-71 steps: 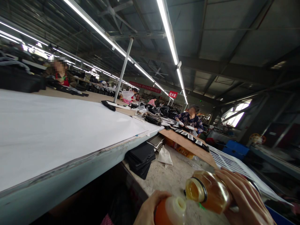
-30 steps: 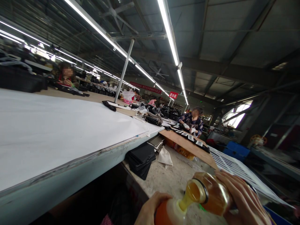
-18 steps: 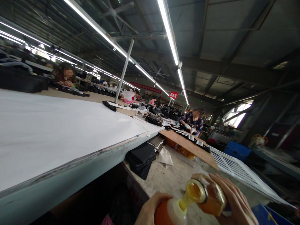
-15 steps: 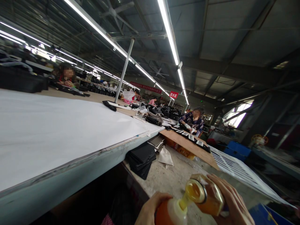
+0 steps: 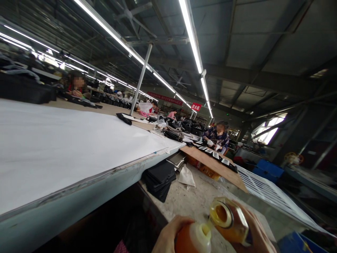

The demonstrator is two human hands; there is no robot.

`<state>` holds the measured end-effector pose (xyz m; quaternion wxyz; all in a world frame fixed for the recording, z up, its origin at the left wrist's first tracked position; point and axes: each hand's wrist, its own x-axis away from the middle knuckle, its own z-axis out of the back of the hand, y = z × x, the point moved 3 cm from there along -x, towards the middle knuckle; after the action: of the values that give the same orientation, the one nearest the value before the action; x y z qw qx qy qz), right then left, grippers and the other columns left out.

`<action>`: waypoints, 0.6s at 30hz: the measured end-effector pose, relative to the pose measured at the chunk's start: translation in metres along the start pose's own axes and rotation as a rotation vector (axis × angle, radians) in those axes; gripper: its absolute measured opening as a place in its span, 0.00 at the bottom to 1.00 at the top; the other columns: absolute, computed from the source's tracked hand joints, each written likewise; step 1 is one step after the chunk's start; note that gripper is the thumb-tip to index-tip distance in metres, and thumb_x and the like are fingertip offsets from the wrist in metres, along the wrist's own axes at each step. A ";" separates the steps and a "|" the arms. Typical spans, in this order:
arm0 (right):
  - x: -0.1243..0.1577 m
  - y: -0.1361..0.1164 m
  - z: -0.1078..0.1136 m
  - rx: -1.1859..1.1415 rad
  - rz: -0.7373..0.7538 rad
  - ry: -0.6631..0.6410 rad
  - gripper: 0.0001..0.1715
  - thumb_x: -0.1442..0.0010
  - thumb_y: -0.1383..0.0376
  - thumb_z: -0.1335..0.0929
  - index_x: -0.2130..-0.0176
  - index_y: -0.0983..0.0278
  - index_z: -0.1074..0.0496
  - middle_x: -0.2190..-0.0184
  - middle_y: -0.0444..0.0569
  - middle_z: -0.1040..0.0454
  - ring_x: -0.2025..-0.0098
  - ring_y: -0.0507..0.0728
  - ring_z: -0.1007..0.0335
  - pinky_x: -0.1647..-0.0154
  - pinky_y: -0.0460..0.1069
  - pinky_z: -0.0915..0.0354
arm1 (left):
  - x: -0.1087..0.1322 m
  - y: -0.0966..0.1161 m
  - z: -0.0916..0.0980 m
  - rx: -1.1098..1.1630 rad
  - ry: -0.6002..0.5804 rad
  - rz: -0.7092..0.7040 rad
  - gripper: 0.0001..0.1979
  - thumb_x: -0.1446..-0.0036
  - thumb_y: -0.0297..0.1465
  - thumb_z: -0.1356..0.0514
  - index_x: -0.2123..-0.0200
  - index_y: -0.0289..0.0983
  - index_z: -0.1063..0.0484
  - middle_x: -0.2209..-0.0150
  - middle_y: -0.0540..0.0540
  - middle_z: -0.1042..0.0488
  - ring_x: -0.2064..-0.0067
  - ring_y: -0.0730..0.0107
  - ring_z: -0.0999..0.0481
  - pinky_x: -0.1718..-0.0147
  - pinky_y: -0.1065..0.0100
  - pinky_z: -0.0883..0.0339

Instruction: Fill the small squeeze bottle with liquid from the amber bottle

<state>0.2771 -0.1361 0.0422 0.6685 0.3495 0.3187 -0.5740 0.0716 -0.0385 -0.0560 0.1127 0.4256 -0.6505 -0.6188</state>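
At the lower middle, my left hand (image 5: pixel 170 234) is wrapped round a translucent plastic bottle (image 5: pixel 191 240) with orange contents. The bottle stands roughly upright, its narrow yellowish mouth uncovered. My right hand (image 5: pixel 259 232) grips a clear faceted jar (image 5: pixel 234 225) of amber liquid. That jar is tipped over towards the left, with its wide open mouth just above and beside the bottle's mouth. A faint yellowish trace shows between the two mouths; whether liquid is running there I cannot tell. My right fingers are partly hidden behind the jar.
A long table with a white sheet (image 5: pixel 79 151) fills the left. On the grey worktop (image 5: pixel 195 200) lie a stack of black pieces (image 5: pixel 159 179) and a white cloth (image 5: pixel 186 175). Further off, a co-worker (image 5: pixel 218 137) works at a brown board (image 5: pixel 210 161). A white slatted rack (image 5: pixel 268 193) stands right.
The thick yellow stream from the jar into the bottle has dwindled to a faint trace. The jar's mouth has tilted up slightly. My left hand and the bottle have hardly moved.
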 end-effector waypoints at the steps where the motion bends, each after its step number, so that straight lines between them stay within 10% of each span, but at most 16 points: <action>1: 0.000 -0.002 0.000 -0.010 -0.022 -0.001 0.25 0.34 0.59 0.34 0.40 0.62 0.38 0.46 0.55 0.28 0.45 0.64 0.29 0.46 0.57 0.31 | 0.000 0.000 0.000 0.003 0.001 -0.003 0.34 0.62 0.36 0.23 0.50 0.37 0.27 0.55 0.39 0.25 0.52 0.49 0.25 0.52 0.57 0.33; 10: -0.005 -0.001 0.004 0.089 0.141 0.008 0.26 0.36 0.60 0.32 0.41 0.65 0.37 0.50 0.57 0.25 0.49 0.62 0.25 0.52 0.52 0.27 | -0.001 0.001 0.001 -0.016 0.011 0.005 0.34 0.62 0.36 0.23 0.50 0.37 0.27 0.56 0.41 0.26 0.54 0.52 0.25 0.54 0.60 0.33; 18: 0.001 -0.007 -0.002 -0.054 -0.029 0.007 0.27 0.34 0.57 0.33 0.39 0.61 0.38 0.46 0.57 0.27 0.46 0.66 0.28 0.47 0.59 0.29 | -0.001 0.003 0.004 -0.066 0.008 -0.062 0.33 0.61 0.35 0.25 0.49 0.36 0.27 0.55 0.40 0.25 0.53 0.50 0.25 0.56 0.61 0.30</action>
<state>0.2707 -0.1355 0.0392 0.6682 0.3285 0.3414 -0.5736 0.0680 -0.0353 -0.0543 0.1101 0.4439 -0.6158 -0.6416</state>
